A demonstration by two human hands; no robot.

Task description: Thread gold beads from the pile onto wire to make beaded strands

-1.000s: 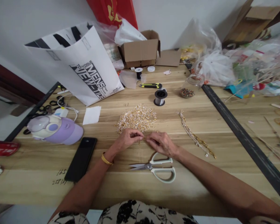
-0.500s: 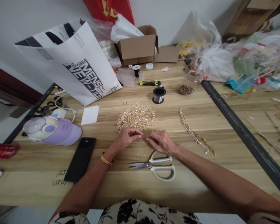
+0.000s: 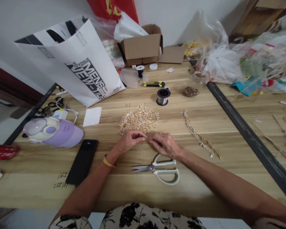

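Observation:
My left hand (image 3: 131,140) is closed in a pinch by the near edge of a loose pile of small gold and pale beads (image 3: 139,118). Facing it, my right hand (image 3: 164,143) also pinches, its fingertips almost meeting the left ones. A tiny gold bead (image 3: 146,139) shows between the two sets of fingertips; whatever the right fingers grip is too small to make out. Just below the right hand lie scissors (image 3: 154,168) with white handles, blades slightly apart and pointing left. Two beaded strands (image 3: 197,135), one silvery and one gold, rest to the right.
Beyond the pile stand a wire spool (image 3: 163,97), a yellow-black utility knife (image 3: 153,84) and a glass jar (image 3: 196,83) with mixed beads. On the left are a black phone (image 3: 82,162), a purple bottle (image 3: 54,132) and a white paper bag (image 3: 73,63). A cardboard box (image 3: 141,47) sits at the back.
Both hands keep the same pinch, fingertips close together, with hardly any movement. The view has shifted very slightly; nothing on the table has visibly moved.

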